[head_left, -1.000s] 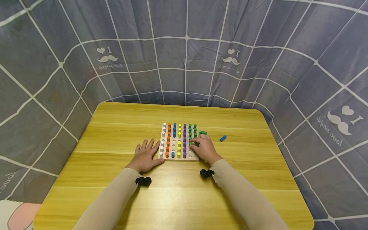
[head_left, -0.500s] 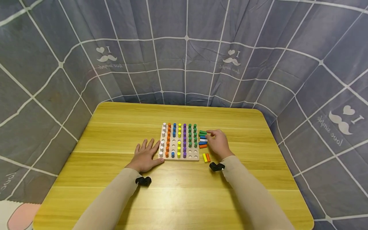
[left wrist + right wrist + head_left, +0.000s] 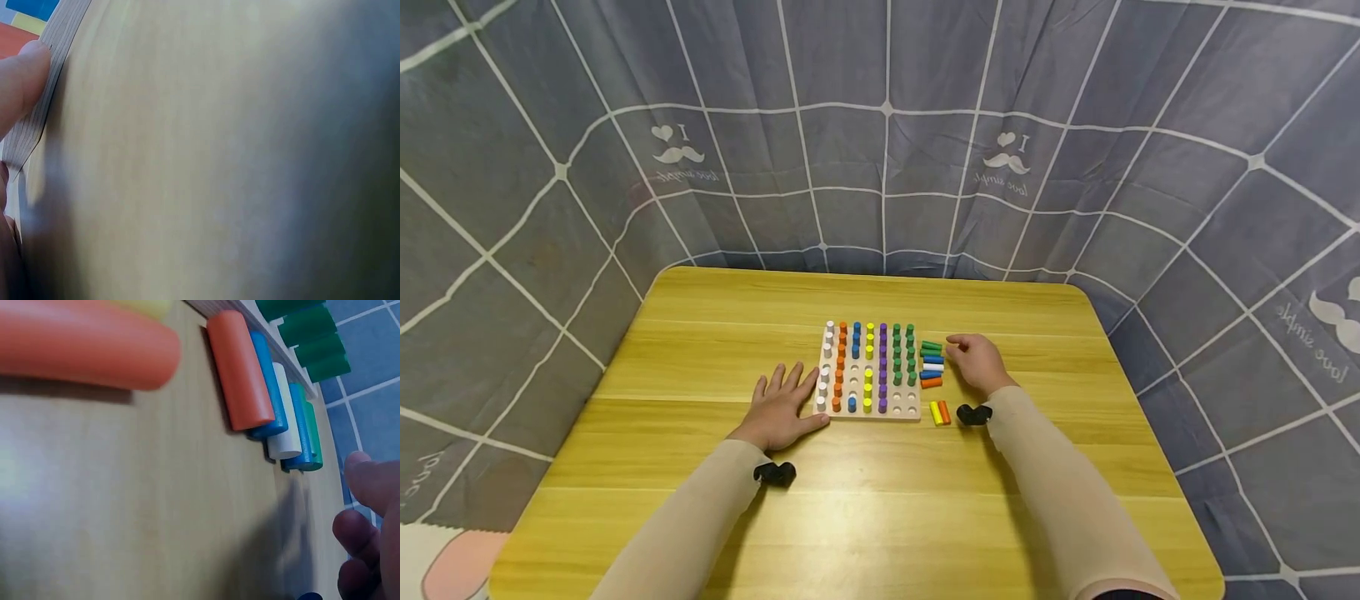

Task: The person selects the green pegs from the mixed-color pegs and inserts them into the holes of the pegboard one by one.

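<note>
Now, with fingers of left hand (image 3: 777,414) spread against the board (image 3: 904,403) and those of right hand (image 3: 979,364) loosely apart, best steady it and pinch just one of the pegs (image 3: 932,383) lying right of it.

The right hand (image 3: 976,362) leaves the green pegs (image 3: 911,353) for the board's (image 3: 904,416) three o'clock side, uncovering loose pegs (image 3: 933,367).

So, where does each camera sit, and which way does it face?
Head: worn there, facing forward and down at pegboard; left hand, right hand, sleeves show.
Left wrist: worn there, facing tabletop and pegboard edge; left hand partly shows.
Right wrist: worn there, facing loose pegs; right hand partly shows.
Head and right wrist share loose pegs.
</note>
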The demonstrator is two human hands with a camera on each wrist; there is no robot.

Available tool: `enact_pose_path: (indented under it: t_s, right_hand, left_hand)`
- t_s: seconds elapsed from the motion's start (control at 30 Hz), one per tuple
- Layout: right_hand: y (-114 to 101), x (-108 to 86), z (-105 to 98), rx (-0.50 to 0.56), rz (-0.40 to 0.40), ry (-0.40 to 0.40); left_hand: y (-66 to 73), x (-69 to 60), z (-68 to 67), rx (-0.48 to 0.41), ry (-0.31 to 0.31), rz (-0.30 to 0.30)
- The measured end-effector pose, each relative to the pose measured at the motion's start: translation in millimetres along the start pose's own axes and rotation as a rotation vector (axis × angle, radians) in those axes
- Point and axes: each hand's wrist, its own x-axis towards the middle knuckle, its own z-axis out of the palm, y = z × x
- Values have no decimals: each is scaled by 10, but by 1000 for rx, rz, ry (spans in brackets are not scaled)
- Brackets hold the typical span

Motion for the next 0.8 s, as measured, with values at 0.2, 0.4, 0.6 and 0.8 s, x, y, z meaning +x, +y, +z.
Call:
enact_pose_path:
  t_s: [0.2, 0.4, 0.6, 0.8]
  right_hand:
    - [-29, 108, -13, -101, -57, -10]
    - [-66, 163, -20, -214, -130, 8]
    - [-89, 180, -18, -257, -143, -13]
    - [-82, 200, -16, -271, -151, -27]
  left_hand:
    - [-7, 11, 15, -5, 3, 3]
    - [-15, 13, 23, -3, -5, 3]
    - [-12, 3, 0, 3, -18, -1]
    - [-11, 0, -24, 1, -25, -2]
